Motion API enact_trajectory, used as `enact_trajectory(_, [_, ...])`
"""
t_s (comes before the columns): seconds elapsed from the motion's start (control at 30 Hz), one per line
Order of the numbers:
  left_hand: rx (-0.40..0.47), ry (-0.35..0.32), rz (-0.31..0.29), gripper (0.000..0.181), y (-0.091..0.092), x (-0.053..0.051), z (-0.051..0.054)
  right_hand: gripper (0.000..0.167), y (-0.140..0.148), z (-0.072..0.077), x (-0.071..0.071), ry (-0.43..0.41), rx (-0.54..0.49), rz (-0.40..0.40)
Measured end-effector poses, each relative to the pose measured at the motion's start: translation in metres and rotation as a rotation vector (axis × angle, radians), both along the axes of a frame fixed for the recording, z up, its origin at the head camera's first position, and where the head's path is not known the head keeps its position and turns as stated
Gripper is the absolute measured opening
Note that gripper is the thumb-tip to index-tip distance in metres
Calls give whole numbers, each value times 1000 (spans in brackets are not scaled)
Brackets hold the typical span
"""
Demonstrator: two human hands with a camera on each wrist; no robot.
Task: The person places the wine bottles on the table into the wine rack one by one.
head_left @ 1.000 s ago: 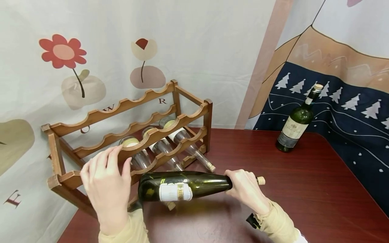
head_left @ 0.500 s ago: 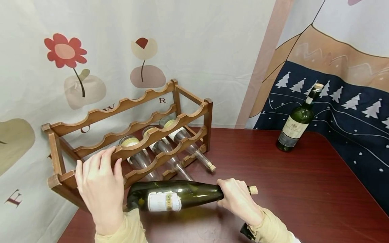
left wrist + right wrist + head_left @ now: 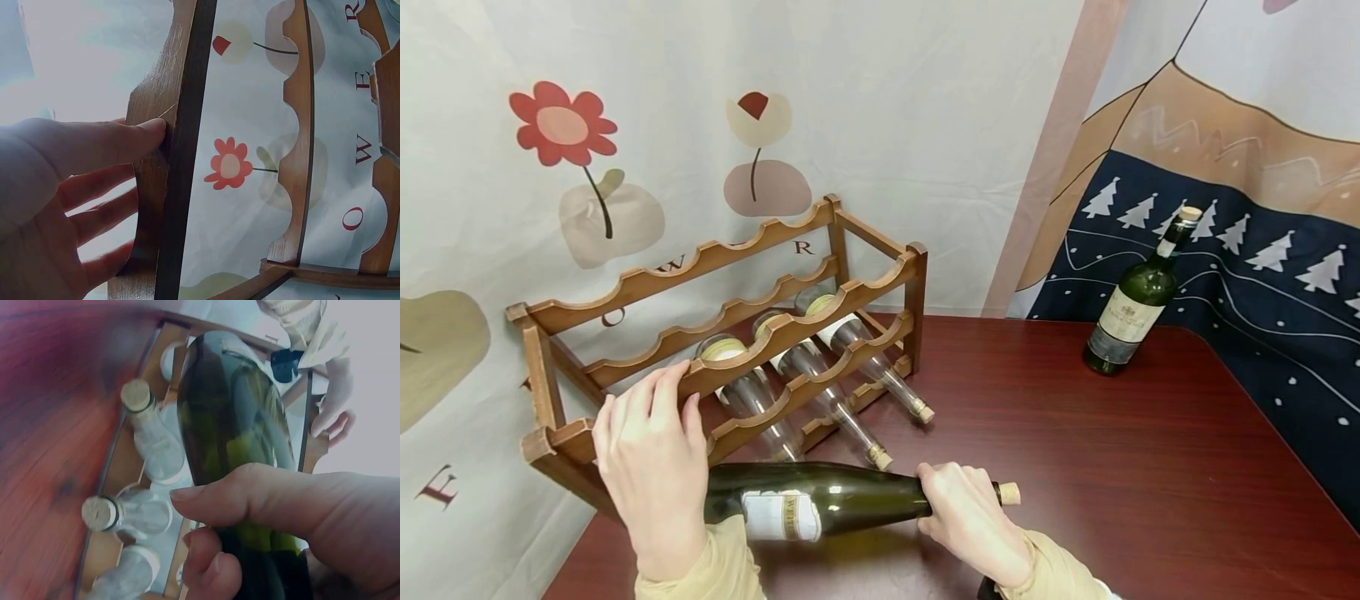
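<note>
My right hand grips the neck of a dark green bottle, which lies sideways in front of the wooden rack, its cork pointing right. The bottle's base end is hidden behind my left hand. That left hand holds the rack's upper front rail, thumb on one side and fingers on the other, as the left wrist view shows with the thumb against the rail. In the right wrist view the thumb and curled fingers wrap the green bottle.
Several clear corked bottles lie in the rack's lower level, necks toward the front. A green bottle with a cream label stands at the back right of the red-brown table. A printed curtain hangs behind.
The green bottle and my right hand have moved left and down, toward the table's near side. My left hand has shifted slightly left along the rail. More of a clear bottle's cork shows.
</note>
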State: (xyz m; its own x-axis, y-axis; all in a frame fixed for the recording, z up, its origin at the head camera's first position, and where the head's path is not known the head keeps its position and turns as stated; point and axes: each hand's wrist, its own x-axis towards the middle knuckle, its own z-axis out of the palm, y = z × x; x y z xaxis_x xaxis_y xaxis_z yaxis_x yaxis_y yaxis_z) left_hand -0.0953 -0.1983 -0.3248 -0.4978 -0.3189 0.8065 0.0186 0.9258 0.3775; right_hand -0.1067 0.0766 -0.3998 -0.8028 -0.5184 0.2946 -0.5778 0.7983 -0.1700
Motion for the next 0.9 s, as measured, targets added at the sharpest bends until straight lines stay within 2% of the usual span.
enact_trajectory(0.2, [-2,3,-3,34,0,0,0,32,-6,-6,8,-14,-5,4])
enact_trajectory(0.3, [-2,1,-4,34,0,0,0,28,-9,-9,11,-64,-15,-4])
enact_trajectory(0.6, [-12,2,-7,33,0,0,1,23,-20,-16,15,-291,-57,-12])
enact_trajectory(0.9, [-12,5,-9,33,-1,0,1,18,-36,-21,17,-370,-85,-25])
